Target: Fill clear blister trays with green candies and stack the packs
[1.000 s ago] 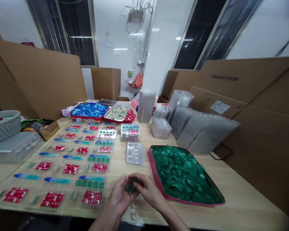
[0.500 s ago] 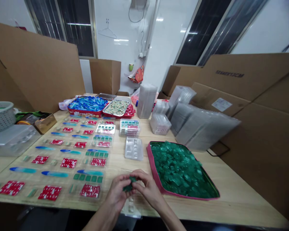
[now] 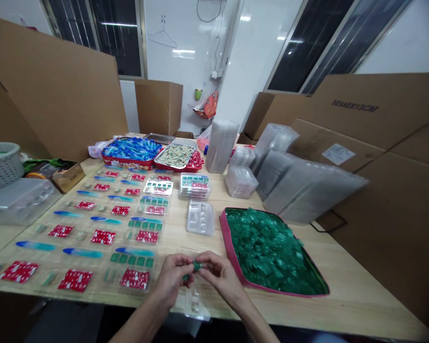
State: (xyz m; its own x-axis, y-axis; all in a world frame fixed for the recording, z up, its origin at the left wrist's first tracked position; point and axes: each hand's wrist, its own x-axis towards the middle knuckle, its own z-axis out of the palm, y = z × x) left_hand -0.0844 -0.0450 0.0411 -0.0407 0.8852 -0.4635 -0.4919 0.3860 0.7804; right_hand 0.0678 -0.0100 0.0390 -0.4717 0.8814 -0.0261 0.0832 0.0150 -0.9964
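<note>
A small packing workshop. The wooden worktop point(image 3: 364, 297) carries repeated rows of clear trays point(image 3: 116, 284) filled alike with blue items point(image 3: 82, 253) and red packets point(image 3: 103, 237). Bulk supplies are sorted by kind: green pieces point(image 3: 268, 247) heap in a pink-sided tray point(image 3: 229, 244), blue ones in a red tray point(image 3: 128, 164). Clear plastic packaging point(image 3: 221, 145) stands stacked near large cardboard boxes point(image 3: 159, 107); bare cables point(image 3: 218, 50) run down the white wall point(image 3: 186, 66).
</note>
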